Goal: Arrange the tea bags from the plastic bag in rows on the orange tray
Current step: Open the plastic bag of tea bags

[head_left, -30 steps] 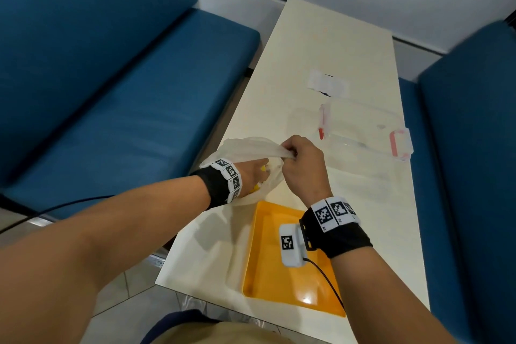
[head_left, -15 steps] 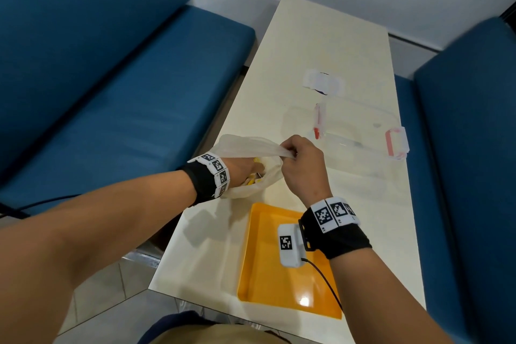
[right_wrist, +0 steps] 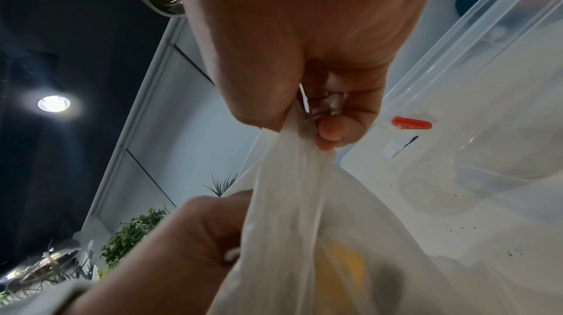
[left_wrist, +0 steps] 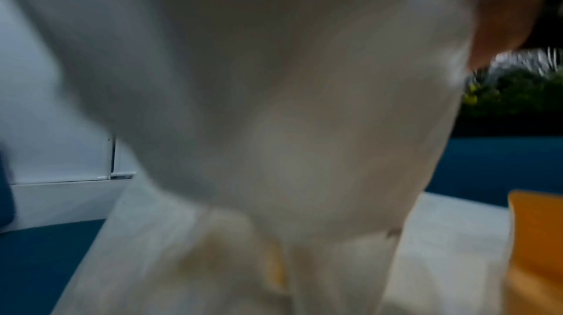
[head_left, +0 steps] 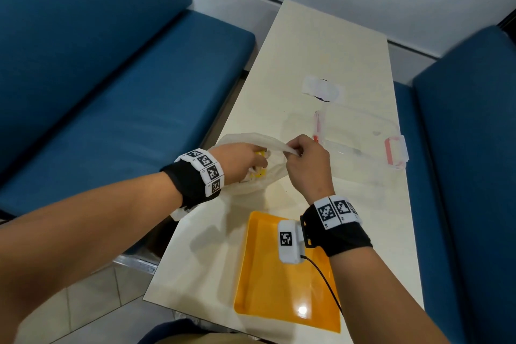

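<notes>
1. Right hand (head_left: 307,165) at frame centre: its fingers (right_wrist: 332,132) pinch the plastic bag (head_left: 251,139) by its rim, lifting it open.
2. Left hand (head_left: 240,162) is inside the bag among yellow tea bags (head_left: 261,173); whether its fingers grip one, I cannot tell.
3. Orange tray (head_left: 265,288) sits lower centre on the tabletop (head_left: 321,45), just beside the bag.

No words, brand names or numbers can be read in any view. The only printed signs are black-and-white square code markers: a row of them on the white band (head_left: 205,170) at the left wrist, two on the white band (head_left: 336,211) at the right wrist, and one on the small white device (head_left: 289,241) strapped beside that wrist. The paper slip (head_left: 322,89) farther along the surface (head_left: 329,45) bears a dark mark too blurred to read.
</notes>
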